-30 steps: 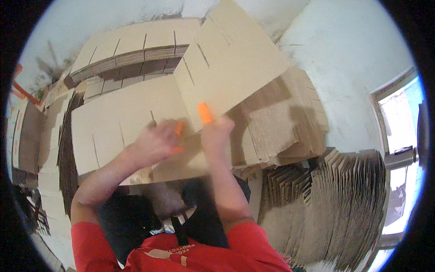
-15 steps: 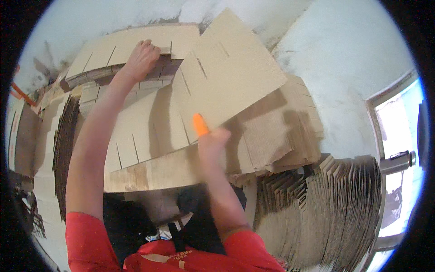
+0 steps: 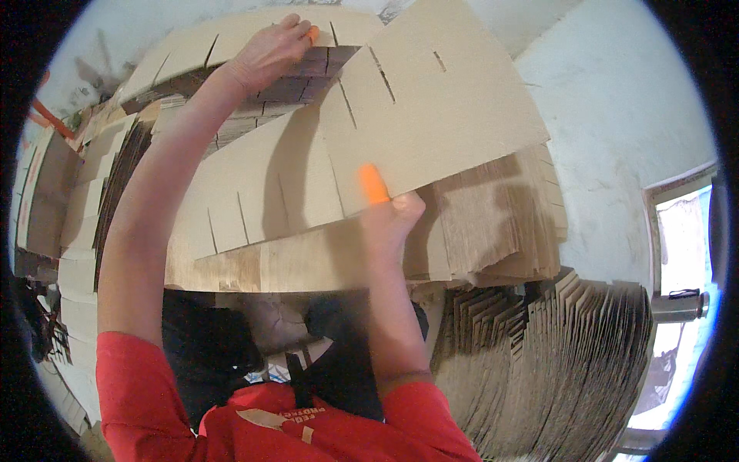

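Observation:
My right hand point(image 3: 392, 219) is closed on the near edge of a tan slotted cardboard sheet point(image 3: 446, 115). Its thumb, in an orange cover point(image 3: 374, 183), lies on top, and the fingers underneath are hidden. The sheet slants up to the far right, over a wooden-looking board or ledge and more cardboard. My left hand point(image 3: 277, 50) reaches to the back, pinching the near edge of another slotted cardboard sheet point(image 3: 239, 38) on top of the rear stack. An orange cover shows at one of its digits.
Folded cardboard pieces point(image 3: 562, 369) stand packed upright at the lower right. More cardboard point(image 3: 508, 208) is piled under the slanting sheet's right side. Further stacks point(image 3: 81, 231) line the left. A pale wall point(image 3: 608, 115) rises behind, with a bright doorway point(image 3: 685, 239) at far right.
My left hand has moved right along the rear sheet's edge. My right hand and the slanting sheet have shifted right and away from me. The whole view has also shifted slightly.

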A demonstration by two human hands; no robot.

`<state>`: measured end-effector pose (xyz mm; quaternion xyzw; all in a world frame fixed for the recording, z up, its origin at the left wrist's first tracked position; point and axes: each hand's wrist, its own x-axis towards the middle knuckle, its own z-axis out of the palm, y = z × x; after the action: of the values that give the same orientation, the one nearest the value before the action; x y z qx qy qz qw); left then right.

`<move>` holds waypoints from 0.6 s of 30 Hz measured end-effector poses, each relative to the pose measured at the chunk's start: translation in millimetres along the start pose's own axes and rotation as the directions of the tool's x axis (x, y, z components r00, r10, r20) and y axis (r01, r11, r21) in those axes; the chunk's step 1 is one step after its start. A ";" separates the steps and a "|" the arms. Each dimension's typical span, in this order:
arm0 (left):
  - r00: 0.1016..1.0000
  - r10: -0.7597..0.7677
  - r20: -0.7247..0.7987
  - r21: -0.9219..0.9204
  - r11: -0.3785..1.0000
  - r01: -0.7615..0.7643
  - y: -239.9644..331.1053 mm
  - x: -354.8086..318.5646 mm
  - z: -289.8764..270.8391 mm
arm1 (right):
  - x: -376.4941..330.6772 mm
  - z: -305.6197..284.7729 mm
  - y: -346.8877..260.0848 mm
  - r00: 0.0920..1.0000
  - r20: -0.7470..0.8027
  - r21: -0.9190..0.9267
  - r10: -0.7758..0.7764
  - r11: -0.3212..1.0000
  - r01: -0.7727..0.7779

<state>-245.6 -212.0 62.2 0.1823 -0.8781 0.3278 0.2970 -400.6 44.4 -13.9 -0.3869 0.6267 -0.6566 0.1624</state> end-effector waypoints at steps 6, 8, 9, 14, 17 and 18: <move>0.938 -0.020 0.346 0.035 0.999 0.009 28.0 -6.2 -17.7 | 1.9 -3.2 -3.8 0.997 0.023 -0.132 0.070 0.989 -0.067; 0.929 0.008 0.371 -0.019 1.000 -0.002 38.0 -7.7 -25.5 | 2.3 -2.2 -0.2 0.994 -0.021 -0.024 0.107 0.994 -0.108; 0.922 0.019 0.387 -0.042 0.999 -0.002 40.0 -10.9 -28.5 | 1.7 -1.5 -1.9 0.993 -0.022 -0.012 0.120 0.993 -0.120; 0.947 -0.021 0.319 -0.022 0.999 0.029 42.5 -30.4 -21.9 | 0.8 1.3 -18.6 0.997 0.001 0.030 0.083 0.996 -0.083; 0.950 -0.026 0.310 0.015 1.000 0.022 41.1 -30.1 -22.6 | 1.1 1.9 -17.8 0.998 0.013 -0.005 0.069 0.998 -0.069; 0.948 -0.027 0.316 0.027 0.999 0.020 40.0 -30.7 -23.5 | 1.1 2.4 -16.9 0.996 0.021 -0.013 0.085 0.996 -0.085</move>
<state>-233.6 -163.3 38.1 0.2464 -0.9082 0.3011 0.1543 -395.0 44.7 2.3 -0.3680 0.6446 -0.6412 0.1946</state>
